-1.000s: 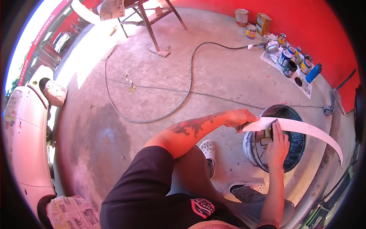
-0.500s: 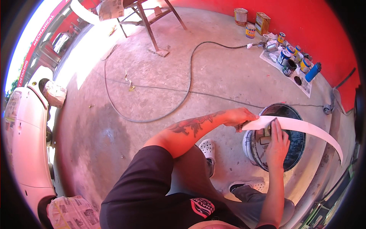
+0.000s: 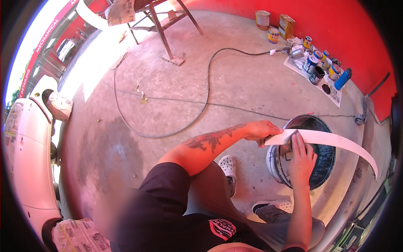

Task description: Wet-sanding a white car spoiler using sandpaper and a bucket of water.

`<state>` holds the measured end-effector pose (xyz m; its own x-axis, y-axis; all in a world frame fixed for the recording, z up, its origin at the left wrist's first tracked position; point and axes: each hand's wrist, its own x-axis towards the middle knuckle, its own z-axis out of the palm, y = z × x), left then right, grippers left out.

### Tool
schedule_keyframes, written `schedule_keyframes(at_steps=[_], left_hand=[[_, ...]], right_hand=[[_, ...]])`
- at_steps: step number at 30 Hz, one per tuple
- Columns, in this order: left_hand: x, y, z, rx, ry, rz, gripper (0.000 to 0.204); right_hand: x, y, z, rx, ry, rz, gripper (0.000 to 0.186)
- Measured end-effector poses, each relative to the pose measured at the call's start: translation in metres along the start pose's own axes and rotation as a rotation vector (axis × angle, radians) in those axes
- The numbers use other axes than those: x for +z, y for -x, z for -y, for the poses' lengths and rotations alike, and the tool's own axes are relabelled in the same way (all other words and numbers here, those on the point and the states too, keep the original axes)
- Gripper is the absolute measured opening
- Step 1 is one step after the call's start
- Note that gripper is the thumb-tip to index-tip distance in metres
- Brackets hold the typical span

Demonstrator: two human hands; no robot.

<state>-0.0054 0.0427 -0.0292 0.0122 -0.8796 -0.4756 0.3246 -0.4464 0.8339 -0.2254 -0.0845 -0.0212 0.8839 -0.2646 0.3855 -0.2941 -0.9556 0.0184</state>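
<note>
My left hand (image 3: 261,132) grips the left end of a long, curved white strip (image 3: 342,142), which arcs rightward and down. My right hand (image 3: 301,161) presses a small dark pad (image 3: 294,135) against the strip near that end, fingers together on it. Beneath the strip stands a large bucket (image 3: 323,174) with a dark inside. Some small blocks inside it are partly hidden behind my right hand.
Paint cans (image 3: 311,63) and a blue bottle (image 3: 343,79) sit on newspaper by the red wall. A hose (image 3: 208,96) loops over the concrete floor. A wooden stand (image 3: 161,31) is at the back, a white vehicle (image 3: 31,159) at left, a ledge (image 3: 352,189) at right.
My right hand and the pad have moved slightly left along the strip. My left hand has shifted a little left with the strip's end.
</note>
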Motion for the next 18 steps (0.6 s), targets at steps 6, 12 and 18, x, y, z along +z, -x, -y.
schedule_keyframes(at_steps=[6,12,18], left_hand=[[0.005,0.003,-0.013,0.044,-0.014,0.020,0.049],[-0.005,-0.008,0.005,0.053,-0.062,-0.029,0.049],[-0.002,-0.013,0.006,0.051,-0.062,0.008,0.050]], right_hand=[[-0.009,-0.005,-0.062,0.355,0.258,0.090,0.062],[-0.009,-0.004,0.023,-0.030,0.002,-0.006,0.051],[0.002,0.001,-0.067,0.257,0.174,-0.031,0.051]])
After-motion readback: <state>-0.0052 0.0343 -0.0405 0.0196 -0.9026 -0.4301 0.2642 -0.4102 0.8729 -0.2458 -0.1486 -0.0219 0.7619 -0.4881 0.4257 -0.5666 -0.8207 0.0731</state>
